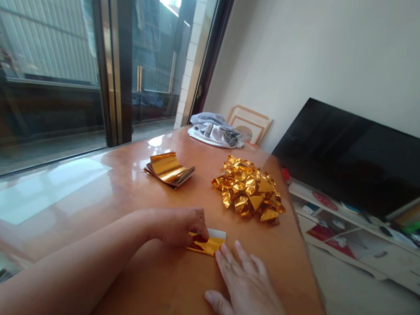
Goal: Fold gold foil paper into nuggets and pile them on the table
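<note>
A sheet of gold foil paper [213, 245] lies on the wooden table, partly folded, with a pale strip showing along its far edge. Over its left end my left hand [180, 225] is bent, the fingers curled down and gripping the paper. My right hand [244, 286] lies flat with fingers apart, its fingertips touching the paper's right edge. Beyond them on the left sits a stack of gold foil sheets [169, 167], the top one curling up. To the right is a heap of folded gold foil pieces [248, 189].
The glossy table [174, 289] narrows toward the far end, where a bundle of grey and white cloth [216, 130] rests near a framed picture [248, 124]. A large black television [363, 159] stands on a white cabinet [385, 255] at right. Glass sliding doors [108, 47] run along the left.
</note>
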Motion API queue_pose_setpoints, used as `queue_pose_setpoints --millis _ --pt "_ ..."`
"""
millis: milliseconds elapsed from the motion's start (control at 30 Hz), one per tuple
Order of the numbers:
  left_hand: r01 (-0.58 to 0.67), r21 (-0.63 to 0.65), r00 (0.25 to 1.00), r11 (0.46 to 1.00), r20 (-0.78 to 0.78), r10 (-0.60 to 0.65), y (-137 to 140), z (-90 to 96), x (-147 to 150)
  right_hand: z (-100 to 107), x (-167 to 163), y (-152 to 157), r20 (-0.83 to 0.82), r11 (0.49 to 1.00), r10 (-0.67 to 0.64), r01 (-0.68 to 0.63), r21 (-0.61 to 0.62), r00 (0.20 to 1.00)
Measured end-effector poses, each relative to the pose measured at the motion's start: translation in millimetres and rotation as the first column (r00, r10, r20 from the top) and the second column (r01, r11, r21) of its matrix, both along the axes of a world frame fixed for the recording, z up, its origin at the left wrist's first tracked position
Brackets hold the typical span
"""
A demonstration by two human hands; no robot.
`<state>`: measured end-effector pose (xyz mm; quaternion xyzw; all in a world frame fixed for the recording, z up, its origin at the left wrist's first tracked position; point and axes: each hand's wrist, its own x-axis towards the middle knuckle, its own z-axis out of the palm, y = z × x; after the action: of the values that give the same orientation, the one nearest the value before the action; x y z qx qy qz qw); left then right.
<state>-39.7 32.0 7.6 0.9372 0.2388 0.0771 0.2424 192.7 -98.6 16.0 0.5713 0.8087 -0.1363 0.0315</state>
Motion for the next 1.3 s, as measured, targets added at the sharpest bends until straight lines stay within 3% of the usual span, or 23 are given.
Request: queue_pose_setpoints --millis 267,400,500,633,900,1133,1300 --pt "0.005 -0.014 1.0 1.0 0.001 -0.005 -1.3 2.7 0.3 6.3 3.8 -0.4 0.011 0.99 -0.014 0.012 0.139 1.0" --pt "-0.018 -0.029 0.999 0.999 -0.027 0.018 -2.1 3.6 0.9 5.0 2.4 3.9 -0.039 0.939 -0.045 0.056 0.34 0.998" --pt "-0.017 -0.022 1.0 1.0 -0.017 0.017 -2.3 3.2 1.6 0.9 -4.8 5.7 -0.125 0.904 0.03 0.027 0.426 0.992" --pt "0.0 -0.022 1.0 1.0 0.001 0.0 -2.4 2.8 2.4 -4.9 -19.6 5.4 -0.19 0.916 0.163 -0.077 0.394 0.968" --pt "0.09 0.018 0.995 0.996 0.044 -0.09 1.6 4.4 0.4 -5.9 -29.2 5.8 -0.178 0.961 0.163 -0.115 0.25 0.97" --pt "-0.041 -0.098 0.999 0.994 0.029 0.044 11.3 -4.2 -1.2 -1.9 -34.3 4.2 -0.145 0.965 0.135 -0.096 0.244 0.98" --pt "-0.094 -0.074 0.995 0.993 0.004 0.095 15.5 -8.4 -0.4 -2.1 -39.1 4.2 -0.094 0.962 0.121 -0.093 0.256 0.988"
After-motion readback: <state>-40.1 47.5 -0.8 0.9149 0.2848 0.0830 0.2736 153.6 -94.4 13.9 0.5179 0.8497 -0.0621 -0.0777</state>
